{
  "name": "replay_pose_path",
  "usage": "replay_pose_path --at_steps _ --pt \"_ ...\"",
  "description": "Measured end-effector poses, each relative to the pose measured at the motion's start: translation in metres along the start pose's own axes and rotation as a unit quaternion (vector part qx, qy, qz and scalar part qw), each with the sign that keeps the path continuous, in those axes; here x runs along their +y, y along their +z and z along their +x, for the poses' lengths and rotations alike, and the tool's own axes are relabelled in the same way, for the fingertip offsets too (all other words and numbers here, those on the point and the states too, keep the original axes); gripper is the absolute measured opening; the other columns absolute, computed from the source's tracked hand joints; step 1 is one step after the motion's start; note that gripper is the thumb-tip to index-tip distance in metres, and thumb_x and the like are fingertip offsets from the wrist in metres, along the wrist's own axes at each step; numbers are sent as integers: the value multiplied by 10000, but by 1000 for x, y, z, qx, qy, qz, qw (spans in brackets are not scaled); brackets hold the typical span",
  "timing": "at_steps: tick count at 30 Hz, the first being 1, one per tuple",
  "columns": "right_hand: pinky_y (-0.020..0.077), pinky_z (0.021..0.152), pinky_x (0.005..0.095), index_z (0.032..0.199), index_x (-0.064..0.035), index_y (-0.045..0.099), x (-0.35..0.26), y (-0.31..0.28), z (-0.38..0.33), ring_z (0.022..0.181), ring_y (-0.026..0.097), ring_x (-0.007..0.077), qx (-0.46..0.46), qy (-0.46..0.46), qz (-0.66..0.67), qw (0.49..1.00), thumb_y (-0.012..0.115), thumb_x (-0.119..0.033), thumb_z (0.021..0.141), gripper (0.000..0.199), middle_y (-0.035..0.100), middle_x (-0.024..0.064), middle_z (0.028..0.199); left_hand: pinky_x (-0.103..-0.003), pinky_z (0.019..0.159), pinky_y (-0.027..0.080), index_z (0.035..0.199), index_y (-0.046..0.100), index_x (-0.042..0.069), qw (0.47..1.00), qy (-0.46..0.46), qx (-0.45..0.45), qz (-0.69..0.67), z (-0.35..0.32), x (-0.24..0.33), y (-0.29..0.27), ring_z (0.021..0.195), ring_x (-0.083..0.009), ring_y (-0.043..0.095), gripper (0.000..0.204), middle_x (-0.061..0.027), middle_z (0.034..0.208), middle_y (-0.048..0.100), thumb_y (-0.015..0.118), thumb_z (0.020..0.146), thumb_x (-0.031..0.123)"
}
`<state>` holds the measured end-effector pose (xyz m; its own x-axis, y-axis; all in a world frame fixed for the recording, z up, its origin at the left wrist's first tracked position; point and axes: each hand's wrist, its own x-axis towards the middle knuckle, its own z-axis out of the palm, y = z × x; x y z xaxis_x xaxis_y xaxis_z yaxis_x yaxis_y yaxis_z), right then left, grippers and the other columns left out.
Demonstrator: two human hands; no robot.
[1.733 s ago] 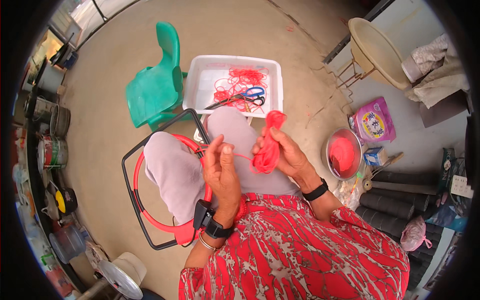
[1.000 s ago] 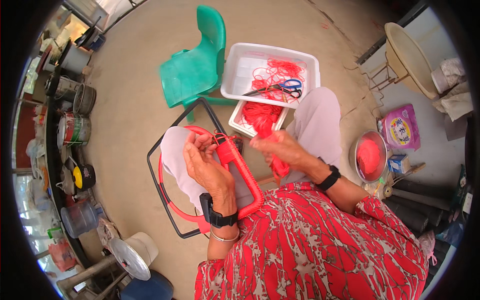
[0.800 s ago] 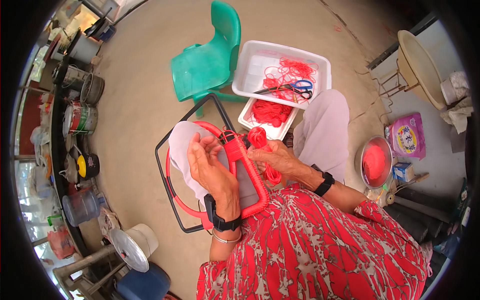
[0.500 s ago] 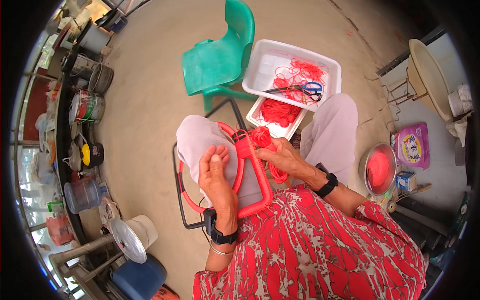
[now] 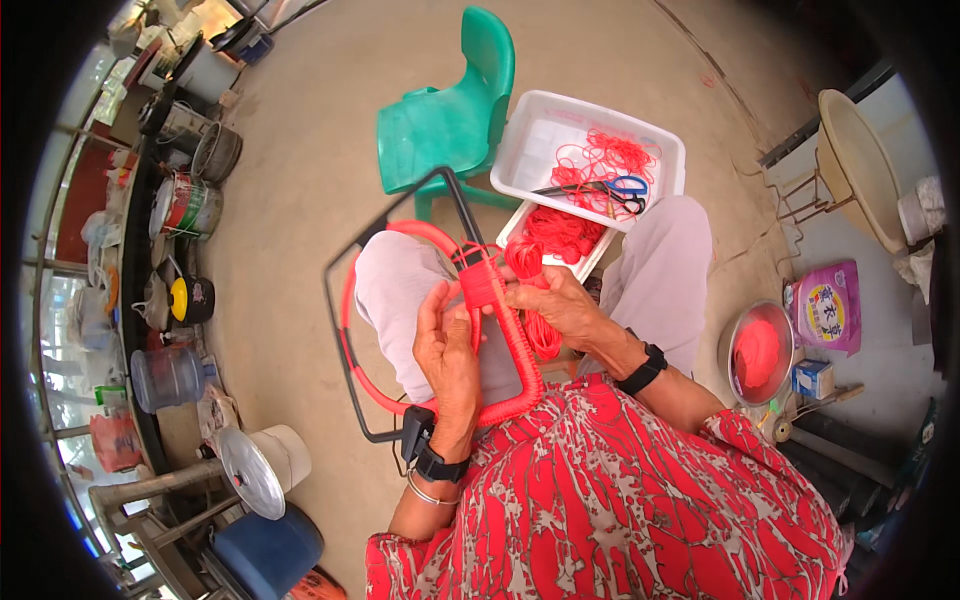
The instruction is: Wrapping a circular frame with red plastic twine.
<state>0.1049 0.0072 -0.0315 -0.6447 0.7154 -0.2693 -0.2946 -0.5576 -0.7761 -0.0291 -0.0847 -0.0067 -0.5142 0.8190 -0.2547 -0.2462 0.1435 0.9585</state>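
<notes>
Right grip [image 5: 568,308] clasps red cord [image 5: 542,336]; left grip [image 5: 448,348] curls beside wrapped frame [image 5: 483,286], hold unclear.

And here we are up on the wearer's head, the left fisheye of the pair, peering steeply down and forward from close above the left hand [image 5: 447,350] and right hand [image 5: 562,308], both near the dial's centre! The patterned shirt [image 5: 610,490] looms nearest at 5 o'clock, the green chair [image 5: 440,130] stands farther out towards 12, and the wide sweep bends the shelf [image 5: 140,330] at 9 and takes in the purple bag [image 5: 826,308] at 3!
</notes>
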Motion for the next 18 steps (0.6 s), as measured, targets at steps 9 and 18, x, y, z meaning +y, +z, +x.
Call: replay_pose_path --at_steps 9,18 --pt "493 767 249 1145 11 615 -18 -4 -40 864 593 78 -39 -57 -91 994 658 -116 830 342 665 20 986 -252 617 528 1313 452 -43 994 91 11 -52 -40 14 10 808 -140 629 419 -139 1130 623 587 937 82" --pt "486 699 257 1028 -14 635 7 -17 -38 749 554 72 -38 -20 -95 995 671 -171 836 251 635 -6 853 -285 534 532 1118 572 -40 966 -129 -41 -220 2 -20 4 697 -189 646 242 -145 957 676 576 947 132"
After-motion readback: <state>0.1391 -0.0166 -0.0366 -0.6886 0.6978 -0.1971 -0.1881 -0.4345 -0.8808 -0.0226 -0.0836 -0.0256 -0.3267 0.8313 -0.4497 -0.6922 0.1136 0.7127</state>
